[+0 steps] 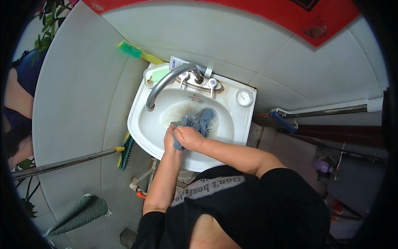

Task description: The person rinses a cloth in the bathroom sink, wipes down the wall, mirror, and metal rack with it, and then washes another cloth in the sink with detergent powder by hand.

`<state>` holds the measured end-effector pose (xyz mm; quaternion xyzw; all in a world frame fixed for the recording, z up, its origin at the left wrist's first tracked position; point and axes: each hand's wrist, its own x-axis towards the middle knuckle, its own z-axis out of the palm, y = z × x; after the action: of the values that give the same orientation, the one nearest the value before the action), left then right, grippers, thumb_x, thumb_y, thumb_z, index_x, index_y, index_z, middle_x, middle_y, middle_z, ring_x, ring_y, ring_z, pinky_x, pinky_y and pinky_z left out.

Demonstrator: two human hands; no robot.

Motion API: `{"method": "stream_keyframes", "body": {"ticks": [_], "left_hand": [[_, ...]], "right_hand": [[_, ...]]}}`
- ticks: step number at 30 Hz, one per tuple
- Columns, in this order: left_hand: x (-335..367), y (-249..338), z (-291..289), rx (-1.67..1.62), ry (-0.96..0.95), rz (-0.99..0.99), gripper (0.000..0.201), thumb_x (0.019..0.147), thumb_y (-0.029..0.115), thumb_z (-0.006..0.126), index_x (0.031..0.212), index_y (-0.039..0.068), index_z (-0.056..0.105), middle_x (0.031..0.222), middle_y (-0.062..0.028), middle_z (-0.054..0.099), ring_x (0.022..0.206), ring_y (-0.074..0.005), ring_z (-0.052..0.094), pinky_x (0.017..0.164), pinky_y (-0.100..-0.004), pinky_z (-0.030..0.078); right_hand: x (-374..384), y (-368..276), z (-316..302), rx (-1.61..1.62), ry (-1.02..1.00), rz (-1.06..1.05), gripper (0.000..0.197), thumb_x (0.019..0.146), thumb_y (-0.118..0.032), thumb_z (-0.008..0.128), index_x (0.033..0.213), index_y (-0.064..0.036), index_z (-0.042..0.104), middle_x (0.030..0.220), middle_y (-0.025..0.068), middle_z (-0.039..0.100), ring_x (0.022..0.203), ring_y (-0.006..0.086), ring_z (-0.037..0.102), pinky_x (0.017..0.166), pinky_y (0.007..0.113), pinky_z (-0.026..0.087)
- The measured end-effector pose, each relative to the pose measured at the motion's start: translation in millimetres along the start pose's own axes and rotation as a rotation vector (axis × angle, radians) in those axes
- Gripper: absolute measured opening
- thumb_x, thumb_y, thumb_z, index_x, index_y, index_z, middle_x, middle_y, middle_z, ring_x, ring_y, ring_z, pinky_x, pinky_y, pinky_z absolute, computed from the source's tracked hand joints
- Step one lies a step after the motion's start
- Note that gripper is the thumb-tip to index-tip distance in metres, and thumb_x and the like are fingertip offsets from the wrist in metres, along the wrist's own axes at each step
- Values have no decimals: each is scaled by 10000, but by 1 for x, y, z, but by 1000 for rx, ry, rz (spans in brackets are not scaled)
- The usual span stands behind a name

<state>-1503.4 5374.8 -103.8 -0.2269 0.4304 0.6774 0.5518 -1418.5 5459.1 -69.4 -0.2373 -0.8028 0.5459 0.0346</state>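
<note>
A wet blue-grey cloth point(203, 120) lies bunched up in the white sink point(143, 124), partly in cloudy, sudsy water. Both my hands grip one end of it, low over the basin's near side. My left hand point(169, 139) is closed on the cloth from the left. Pressed up against it, my right hand point(188, 137) is a fist around the same bunch, with a bit of cloth sticking out below. The curved metal faucet point(166, 83) arches over the basin, its spout to the left beyond my hands. Both forearms are wet.
Behind the basin are two tap handles, a pale green soap bar point(159, 75) in a dish, and a tube point(178, 62). A round white container point(244, 98) sits on the right rim. A green-bristled brush point(132, 50) leans at the back left; a long-handled squeegee point(125, 151) stands left.
</note>
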Motion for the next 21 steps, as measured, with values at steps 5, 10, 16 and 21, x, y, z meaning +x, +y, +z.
{"method": "stream_keyframes", "body": {"ticks": [5,10,16,21], "left_hand": [[-54,15,47,106,-52,310,269,863,222,450,1033,16,475,983,-124,544,892,-236,547,785,-361,454],[-87,35,88,122,-311,444,290,863,215,460,1063,6,472,1028,-124,537,957,-232,526,844,-356,421],[-35,50,33,143,-1,531,390,880,316,436,1135,22,422,1100,-106,494,1023,-224,478,893,-371,378],[-23,0,40,134,248,-89,783,764,602,448,1280,40,273,1267,-196,342,1152,-292,373,925,-501,309]], "right_hand": [[4,63,-23,-165,178,34,346,697,-216,578,1002,-65,517,956,153,540,943,354,500,881,410,354],[0,88,-26,-569,230,-283,407,677,-278,592,1033,-92,523,996,120,534,986,337,479,962,403,272],[13,67,-44,215,-163,71,279,781,-272,467,951,-63,540,972,129,562,944,263,512,866,323,367],[5,26,-37,337,98,160,302,811,-272,503,950,-5,487,843,168,562,794,262,549,719,325,426]]}}
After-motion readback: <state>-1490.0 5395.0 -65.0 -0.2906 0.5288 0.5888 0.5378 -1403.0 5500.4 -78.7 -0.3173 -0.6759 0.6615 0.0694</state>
